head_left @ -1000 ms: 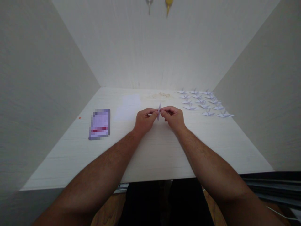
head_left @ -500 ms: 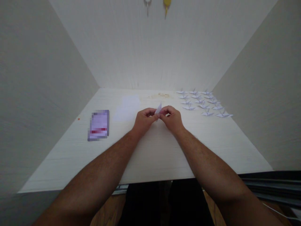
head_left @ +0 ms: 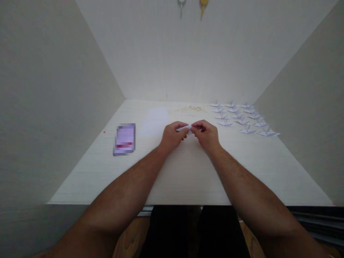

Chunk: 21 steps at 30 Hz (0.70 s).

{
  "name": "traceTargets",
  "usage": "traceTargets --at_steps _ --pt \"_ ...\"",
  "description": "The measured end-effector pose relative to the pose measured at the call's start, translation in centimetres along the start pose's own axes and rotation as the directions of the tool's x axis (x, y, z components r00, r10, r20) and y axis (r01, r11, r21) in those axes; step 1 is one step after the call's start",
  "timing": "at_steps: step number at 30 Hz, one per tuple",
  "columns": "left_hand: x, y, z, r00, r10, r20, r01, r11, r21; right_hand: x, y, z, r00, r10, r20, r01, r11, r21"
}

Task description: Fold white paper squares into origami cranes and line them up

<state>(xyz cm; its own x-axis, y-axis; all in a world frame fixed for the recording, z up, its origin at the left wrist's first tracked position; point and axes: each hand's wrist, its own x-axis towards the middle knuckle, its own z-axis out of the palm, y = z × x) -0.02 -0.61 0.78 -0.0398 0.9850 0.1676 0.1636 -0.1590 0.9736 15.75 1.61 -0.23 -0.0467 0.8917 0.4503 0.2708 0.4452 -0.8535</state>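
Observation:
A small folded piece of white paper [head_left: 189, 130] is pinched between both hands over the middle of the table. My left hand [head_left: 174, 136] grips its left part between thumb and fingers. On the other side, my right hand [head_left: 206, 134] holds the paper's right end with thumb and forefinger. The fingers cover part of the paper, so its full shape is hidden. To the right stand several white paper cranes [head_left: 236, 116] in rows. White paper sheets [head_left: 156, 120] lie flat to the left of my hands.
A phone-like object with a blurred purple screen [head_left: 125, 139] lies on the white table [head_left: 185, 179] at the left. A small red dot [head_left: 104, 132] marks the left edge. Walls enclose the back and both sides. Two hooks, one yellow [head_left: 203, 5], hang on the back wall.
The folded paper has turned from standing upright to lying nearly level between my fingers. My view has shifted slightly, so the table appears further right.

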Motion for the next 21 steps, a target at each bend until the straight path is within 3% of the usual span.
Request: traceTargets --at_steps 5,14,16,18,21 --pt "0.0 -0.1 0.0 1.0 0.014 0.0 -0.014 1.0 0.011 -0.2 0.4 0.1 1.0 0.02 0.005 -0.02 1.0 -0.018" --pt "0.0 -0.1 0.3 1.0 -0.023 -0.005 0.022 0.999 -0.028 -0.1 0.3 0.0 0.994 -0.102 0.026 0.103 0.992 -0.069" --pt "0.1 -0.1 0.2 0.998 0.002 -0.067 0.003 0.998 0.065 -0.1 0.3 0.0 0.998 -0.061 0.02 0.062 0.995 -0.077" --pt "0.2 0.0 -0.2 0.975 0.09 -0.204 -0.034 0.964 0.262 -0.1 0.4 0.0 1.0 0.0 0.008 0.001 0.998 -0.067" --pt "0.3 0.1 -1.4 0.907 0.244 -0.342 0.034 0.768 0.64 -0.1 0.6 0.0 0.998 0.061 -0.009 -0.061 0.997 -0.049"
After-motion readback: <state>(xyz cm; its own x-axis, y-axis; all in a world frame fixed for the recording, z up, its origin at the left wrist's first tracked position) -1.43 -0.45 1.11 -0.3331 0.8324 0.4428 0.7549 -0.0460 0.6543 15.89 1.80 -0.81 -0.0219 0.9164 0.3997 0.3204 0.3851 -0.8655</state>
